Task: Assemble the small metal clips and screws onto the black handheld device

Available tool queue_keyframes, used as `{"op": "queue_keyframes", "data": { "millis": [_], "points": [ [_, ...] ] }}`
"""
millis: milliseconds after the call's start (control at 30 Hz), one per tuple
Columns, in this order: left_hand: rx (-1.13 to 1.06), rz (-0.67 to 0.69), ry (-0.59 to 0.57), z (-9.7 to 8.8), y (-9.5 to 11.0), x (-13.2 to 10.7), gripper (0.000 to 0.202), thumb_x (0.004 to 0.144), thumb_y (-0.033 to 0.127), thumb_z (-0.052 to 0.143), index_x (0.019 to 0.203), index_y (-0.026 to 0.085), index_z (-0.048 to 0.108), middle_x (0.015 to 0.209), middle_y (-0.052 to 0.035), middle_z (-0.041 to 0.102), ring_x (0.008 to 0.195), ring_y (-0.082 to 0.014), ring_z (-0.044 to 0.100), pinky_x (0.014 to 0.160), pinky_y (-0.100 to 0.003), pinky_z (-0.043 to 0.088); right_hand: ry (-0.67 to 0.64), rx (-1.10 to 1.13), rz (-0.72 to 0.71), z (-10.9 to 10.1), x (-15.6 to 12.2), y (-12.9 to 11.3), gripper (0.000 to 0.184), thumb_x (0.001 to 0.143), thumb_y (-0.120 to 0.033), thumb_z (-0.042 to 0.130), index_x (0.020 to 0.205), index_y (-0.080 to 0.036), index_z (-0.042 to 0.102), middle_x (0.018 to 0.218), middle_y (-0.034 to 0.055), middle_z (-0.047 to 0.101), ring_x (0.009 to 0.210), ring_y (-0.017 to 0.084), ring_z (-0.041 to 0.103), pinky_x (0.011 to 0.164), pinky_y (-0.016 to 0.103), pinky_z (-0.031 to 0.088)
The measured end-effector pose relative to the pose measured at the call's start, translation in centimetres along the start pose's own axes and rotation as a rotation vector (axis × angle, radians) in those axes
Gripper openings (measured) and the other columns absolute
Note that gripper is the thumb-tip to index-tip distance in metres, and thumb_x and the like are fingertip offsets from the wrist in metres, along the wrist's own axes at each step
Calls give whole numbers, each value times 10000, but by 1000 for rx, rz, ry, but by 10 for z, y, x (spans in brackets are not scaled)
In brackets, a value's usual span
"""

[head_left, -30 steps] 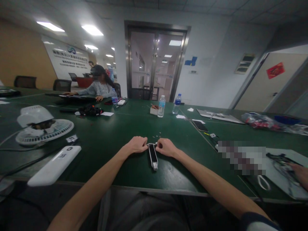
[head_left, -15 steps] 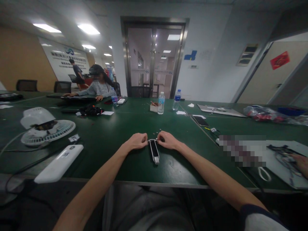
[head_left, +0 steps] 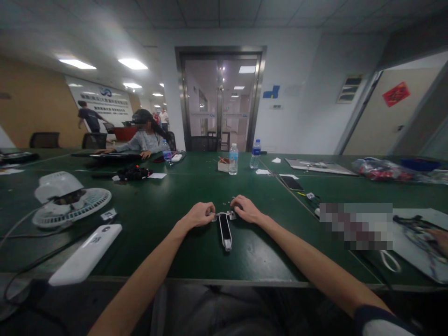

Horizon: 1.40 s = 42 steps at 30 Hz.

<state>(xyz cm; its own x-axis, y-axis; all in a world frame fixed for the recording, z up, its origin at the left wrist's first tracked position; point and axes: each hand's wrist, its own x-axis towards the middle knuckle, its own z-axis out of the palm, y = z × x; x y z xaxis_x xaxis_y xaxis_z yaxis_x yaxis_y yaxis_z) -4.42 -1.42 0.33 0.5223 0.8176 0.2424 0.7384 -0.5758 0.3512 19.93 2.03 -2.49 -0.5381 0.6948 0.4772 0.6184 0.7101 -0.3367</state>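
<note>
A narrow black device with silver ends (head_left: 224,229) lies lengthwise on the green table (head_left: 168,200) in front of me. My left hand (head_left: 200,214) is curled at its far left corner, fingertips pinching the silver end. My right hand (head_left: 245,209) rests with bent fingers just right of the same end, touching a small silver piece (head_left: 231,215) there. Several tiny screws (head_left: 227,202) lie on the table just beyond my hands.
A white fan (head_left: 68,200) and a white power bank (head_left: 86,254) with cables lie at left. Two water bottles (head_left: 233,159) and a small box stand mid-table. A phone (head_left: 291,183), trays and another person's hand (head_left: 439,238) are at right. A seated person (head_left: 143,135) works far left.
My right hand has opened slightly and shifted right, uncovering the small silver piece at the device's far end. The camera tilted up. A person walked left along the back wall.
</note>
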Motion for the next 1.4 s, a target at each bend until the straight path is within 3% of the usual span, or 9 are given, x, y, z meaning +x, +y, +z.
{"op": "queue_keyframes", "data": {
  "millis": [100, 200, 333, 533, 767, 933, 1100, 1233, 1400],
  "points": [
    [-53, -18, 16, -2, -5, 1, 139, 764, 244, 509, 817, 154, 599, 567, 45, 467, 507, -105, 417, 518, -219, 315, 45, -139, 85, 6, 6, 11, 283, 877, -201, 440, 1108, -171, 600, 1030, 89, 549, 978, 193, 471, 873, 330, 373],
    [-86, -47, 10, -3, -10, 1, 138, 766, 237, 505, 817, 149, 598, 578, 39, 482, 518, -107, 426, 526, -220, 330, -8, -229, 148, 12, 11, 18, 326, 893, -260, 450, 1191, -225, 579, 1106, 98, 536, 1022, 216, 442, 878, 356, 355],
    [-100, -72, 16, -1, -15, 1, 152, 769, 245, 498, 812, 145, 604, 593, 28, 506, 532, -114, 449, 525, -224, 347, -70, -232, 206, 14, 14, 21, 271, 900, -287, 459, 1092, -221, 639, 1048, 92, 571, 991, 206, 463, 854, 330, 359],
    [-78, -111, 25, -1, -14, -2, 176, 782, 259, 484, 834, 144, 607, 658, 2, 560, 577, -128, 488, 543, -231, 378, -50, -184, 166, 10, 14, 19, 215, 888, -274, 495, 943, -170, 675, 920, 88, 595, 907, 185, 508, 807, 285, 394],
    [-63, -87, 45, 1, -15, -3, 158, 783, 251, 485, 824, 155, 604, 658, 10, 555, 589, -124, 497, 559, -227, 373, -151, -256, 121, 0, 11, 5, 215, 895, -201, 466, 968, -119, 651, 955, 139, 588, 883, 208, 550, 798, 300, 410],
    [-21, -60, 36, 1, -13, -1, 149, 775, 233, 489, 841, 160, 601, 683, 2, 570, 604, -133, 505, 567, -236, 376, -210, -242, 89, -6, 10, 6, 203, 887, -201, 488, 975, -172, 669, 951, 112, 595, 888, 198, 564, 784, 284, 411],
    [51, -42, 87, 5, -14, 3, 146, 782, 220, 481, 852, 170, 599, 741, -12, 580, 672, -148, 526, 608, -247, 394, -234, -274, 126, -13, 9, 1, 92, 800, -156, 556, 801, -149, 648, 837, 106, 615, 784, 197, 578, 684, 270, 412],
    [77, -50, 47, 6, -11, 4, 153, 800, 238, 473, 858, 170, 597, 763, -19, 582, 689, -156, 529, 614, -255, 402, -249, -263, 125, -18, 5, -6, 24, 715, -138, 610, 699, -154, 602, 757, 89, 607, 680, 178, 563, 588, 254, 379],
    [74, -39, 20, 2, -5, 4, 160, 812, 256, 472, 868, 170, 596, 775, -24, 587, 695, -158, 531, 620, -261, 406, -170, -74, 98, -17, 2, -10, 35, 744, -199, 599, 731, -167, 595, 718, 25, 610, 636, 130, 544, 585, 231, 376]
  ]
}}
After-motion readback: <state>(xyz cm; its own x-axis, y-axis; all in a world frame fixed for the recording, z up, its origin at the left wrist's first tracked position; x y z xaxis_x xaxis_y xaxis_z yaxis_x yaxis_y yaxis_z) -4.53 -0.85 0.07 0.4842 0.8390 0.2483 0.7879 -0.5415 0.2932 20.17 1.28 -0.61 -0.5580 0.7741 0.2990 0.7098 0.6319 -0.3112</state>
